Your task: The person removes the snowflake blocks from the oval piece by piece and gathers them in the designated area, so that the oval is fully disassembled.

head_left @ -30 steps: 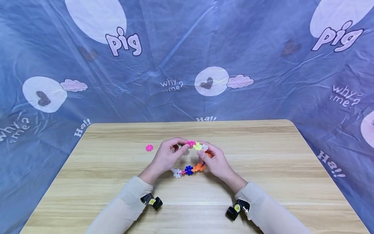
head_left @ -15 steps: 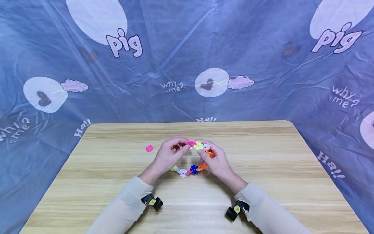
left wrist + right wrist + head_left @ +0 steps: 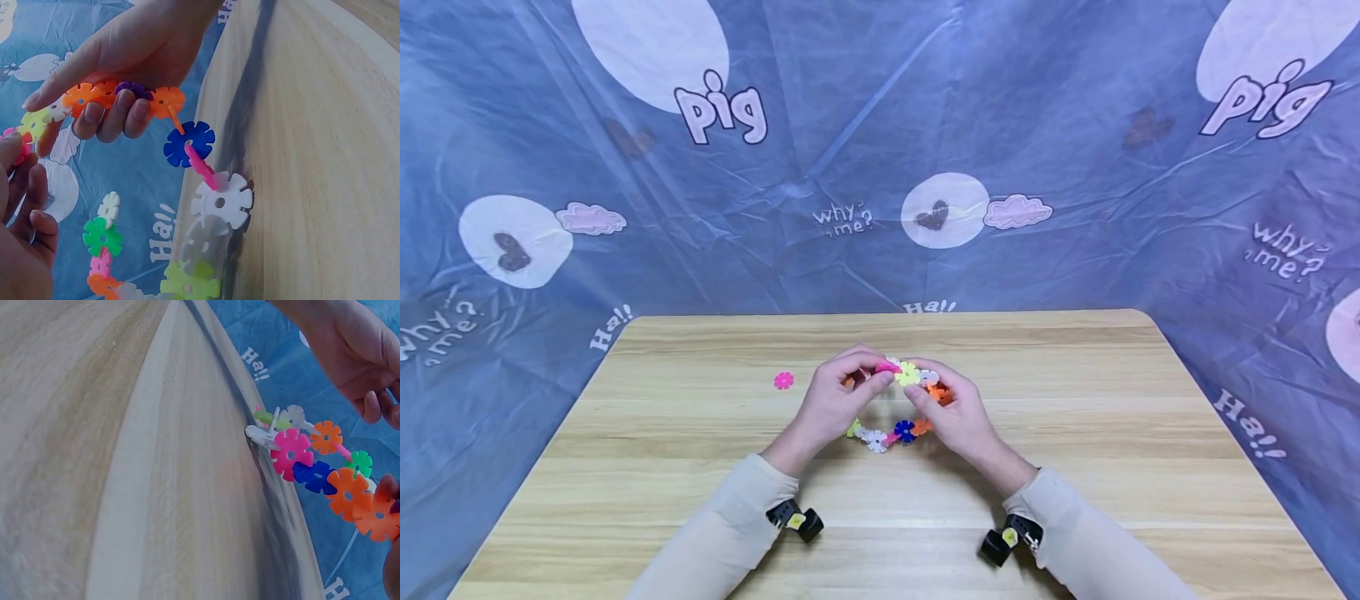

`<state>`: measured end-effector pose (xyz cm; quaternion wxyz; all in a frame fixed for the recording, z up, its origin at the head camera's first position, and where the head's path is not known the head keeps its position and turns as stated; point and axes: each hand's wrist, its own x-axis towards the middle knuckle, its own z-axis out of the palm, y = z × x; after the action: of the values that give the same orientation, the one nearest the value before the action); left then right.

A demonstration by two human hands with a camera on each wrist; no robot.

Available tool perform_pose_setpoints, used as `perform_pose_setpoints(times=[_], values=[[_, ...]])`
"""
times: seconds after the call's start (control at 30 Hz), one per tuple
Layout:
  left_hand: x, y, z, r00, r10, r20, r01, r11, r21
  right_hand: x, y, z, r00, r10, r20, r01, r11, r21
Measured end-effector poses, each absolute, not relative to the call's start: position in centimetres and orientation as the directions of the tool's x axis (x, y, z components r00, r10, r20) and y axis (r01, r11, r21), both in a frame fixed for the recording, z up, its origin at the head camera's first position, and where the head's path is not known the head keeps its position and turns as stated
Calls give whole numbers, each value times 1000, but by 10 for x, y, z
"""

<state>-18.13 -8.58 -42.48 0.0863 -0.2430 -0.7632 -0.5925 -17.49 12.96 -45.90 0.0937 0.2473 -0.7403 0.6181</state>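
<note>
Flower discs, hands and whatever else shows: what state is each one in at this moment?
Left hand: pinching a pink disc beside the yellow disc
Right hand: curled round part of the flower-disc chain
Flower-disc chain: linked and curved; closed or open, I cannot tell
Loose pink disc: lying flat on the wooden table, apart from the chain
Blue printed backdrop: hanging, wrinkled

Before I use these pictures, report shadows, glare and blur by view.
Head: a pale glare streak on the light wooden tabletop; left wrist: dim, a dark shadow band beside the white plastic flower-shaped disc; right wrist: dim, shadow along the tabletop's edge, foreground grain soft.
</note>
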Motion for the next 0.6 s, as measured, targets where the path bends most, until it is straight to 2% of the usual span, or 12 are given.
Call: perform_pose_setpoints(times=[0.27,0.6], values=[[-181,-85,-427,-857,246,453,501,189,845,-176,129,-456,-844,-263,468,-513,141,-847],[-180,-86,-423,-834,297,465,532,207,821,-174,127,-452,-840,-265,473,-525,178,-832]])
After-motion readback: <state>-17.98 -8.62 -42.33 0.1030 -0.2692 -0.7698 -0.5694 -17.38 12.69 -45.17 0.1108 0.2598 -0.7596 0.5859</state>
